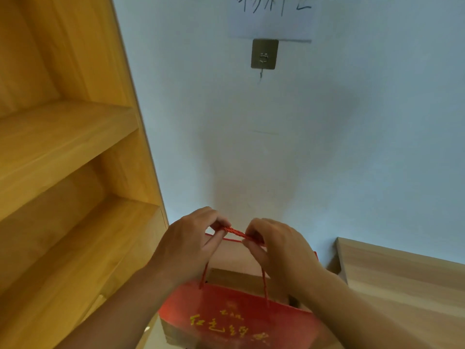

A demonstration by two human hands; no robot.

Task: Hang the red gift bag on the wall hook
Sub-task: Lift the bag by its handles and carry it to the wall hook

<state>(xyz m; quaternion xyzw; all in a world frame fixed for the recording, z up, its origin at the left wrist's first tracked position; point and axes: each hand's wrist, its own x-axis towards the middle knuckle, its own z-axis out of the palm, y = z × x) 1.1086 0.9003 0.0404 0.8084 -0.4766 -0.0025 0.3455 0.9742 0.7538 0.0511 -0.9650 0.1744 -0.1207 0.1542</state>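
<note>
The red gift bag [234,313], with gold writing on its front, hangs in the air low in the middle of the view. Its red cord handles [235,233] are stretched between my two hands. My left hand [186,245] pinches the cords at their left end and my right hand [279,250] pinches them at the right end. The metal wall hook [264,55], a square plate with a small hook below it, is on the white wall far above the hands. Nothing hangs on it.
A wooden shelf unit [65,152] fills the left side, close to my left arm. A light wooden tabletop [402,275] lies at the lower right against the wall. A paper sign with handwriting [271,18] is stuck just above the hook.
</note>
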